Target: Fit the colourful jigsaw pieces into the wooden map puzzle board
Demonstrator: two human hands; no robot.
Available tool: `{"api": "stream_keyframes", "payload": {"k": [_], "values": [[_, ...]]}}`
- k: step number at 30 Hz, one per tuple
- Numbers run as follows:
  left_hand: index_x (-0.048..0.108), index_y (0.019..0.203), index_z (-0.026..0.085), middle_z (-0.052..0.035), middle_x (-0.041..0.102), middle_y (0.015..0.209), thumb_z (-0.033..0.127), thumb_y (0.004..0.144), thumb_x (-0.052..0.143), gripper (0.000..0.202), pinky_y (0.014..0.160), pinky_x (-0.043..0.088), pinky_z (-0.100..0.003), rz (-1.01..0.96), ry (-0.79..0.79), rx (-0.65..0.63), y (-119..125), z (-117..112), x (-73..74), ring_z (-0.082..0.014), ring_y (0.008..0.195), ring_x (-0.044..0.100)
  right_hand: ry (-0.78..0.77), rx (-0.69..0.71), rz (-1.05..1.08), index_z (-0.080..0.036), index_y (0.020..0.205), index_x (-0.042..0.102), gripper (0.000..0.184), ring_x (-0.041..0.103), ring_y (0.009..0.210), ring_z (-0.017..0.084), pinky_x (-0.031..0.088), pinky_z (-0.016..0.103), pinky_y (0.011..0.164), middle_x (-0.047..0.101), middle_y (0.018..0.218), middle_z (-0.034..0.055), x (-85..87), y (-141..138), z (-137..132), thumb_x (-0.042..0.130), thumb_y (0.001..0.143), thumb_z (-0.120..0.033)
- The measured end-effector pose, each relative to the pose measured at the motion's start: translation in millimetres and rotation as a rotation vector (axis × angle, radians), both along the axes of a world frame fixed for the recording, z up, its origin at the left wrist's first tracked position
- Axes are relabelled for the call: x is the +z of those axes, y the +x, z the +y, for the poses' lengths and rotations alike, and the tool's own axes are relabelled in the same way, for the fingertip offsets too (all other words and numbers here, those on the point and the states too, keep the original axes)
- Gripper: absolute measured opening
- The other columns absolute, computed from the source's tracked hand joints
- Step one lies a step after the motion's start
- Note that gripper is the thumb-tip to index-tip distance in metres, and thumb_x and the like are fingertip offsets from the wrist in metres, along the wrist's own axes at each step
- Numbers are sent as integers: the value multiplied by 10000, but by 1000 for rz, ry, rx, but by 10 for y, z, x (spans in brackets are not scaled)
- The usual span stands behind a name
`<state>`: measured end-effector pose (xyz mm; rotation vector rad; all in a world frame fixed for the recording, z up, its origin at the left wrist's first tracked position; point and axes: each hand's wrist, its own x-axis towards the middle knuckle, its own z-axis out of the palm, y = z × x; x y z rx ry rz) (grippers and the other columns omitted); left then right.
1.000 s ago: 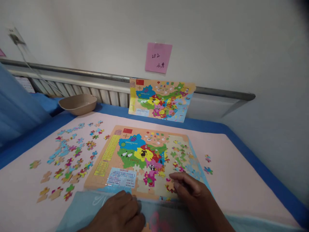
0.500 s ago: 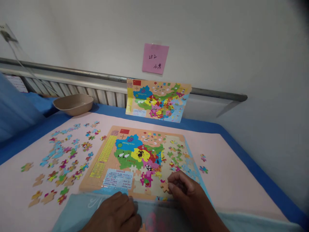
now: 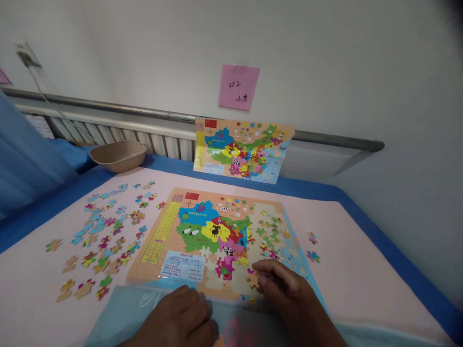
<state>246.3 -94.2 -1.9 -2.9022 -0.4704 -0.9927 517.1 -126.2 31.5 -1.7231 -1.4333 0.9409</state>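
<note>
So far, the puzzle (image 3: 213,231) is joined across its left and middle, with a gap low in the centre; its right side is bare board (image 3: 240,284) scattered with loose pieces (image 3: 269,241). More lie left on the sheet (image 3: 365,270). Near right, the right hand (image 3: 291,291) pinches a piece (image 3: 252,278) between thumb and forefinger; the left hand (image 3: 179,315) is curled, its grip hidden.

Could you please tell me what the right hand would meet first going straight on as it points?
The right hand would probably first meet the tan piece just ahead, if not touching it now; depth is unclear.
</note>
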Motion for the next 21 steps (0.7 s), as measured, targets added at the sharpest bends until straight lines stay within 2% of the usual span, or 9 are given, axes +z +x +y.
{"api": "stream_keyframes", "payload": {"k": [5,10,13,15,18,21], "values": [[591,817,189,-2,571,688,191,1120,370,375,576,316,-343,-11,-26,-2,9,1,37,-163,608,498,-32,-7,85,-264,988,714,231,659,731,219,493,309,651,693,789,-3,-54,-13,-15,642,881,-456],[592,819,181,-6,579,690,203,1123,378,372,573,320,-341,-38,-62,-15,16,0,51,-162,612,500,-69,37,227,-262,937,648,187,659,714,200,489,297,652,666,763,-20,-109,-92,-27,690,874,-432],[597,838,185,-4,586,693,285,1138,367,391,563,332,-337,-45,-99,-14,10,-4,69,-162,604,501,-53,-12,259,-267,899,633,198,664,727,204,502,308,693,643,736,-30,-89,-195,-60,697,862,-451],[610,870,193,-3,618,722,351,1130,426,355,566,368,-330,-70,-141,6,5,-4,100,-161,626,532,-54,-39,276,-269,891,629,203,654,713,201,490,306,689,622,711,-39,-54,-264,-87,691,857,-460],[636,942,197,-3,659,769,303,1105,494,241,577,423,-307,-140,-224,31,-5,-3,173,-155,668,574,-76,-22,309,-267,873,617,197,614,673,184,449,288,656,573,668,-58,2,-339,-114,719,831,-430],[638,1003,195,-10,679,802,272,1112,450,230,598,473,-289,-200,-328,31,-16,-14,239,-151,705,608,-106,19,378,-261,859,606,191,575,648,165,422,272,644,536,639,-75,38,-407,-130,744,822,-388]]}}
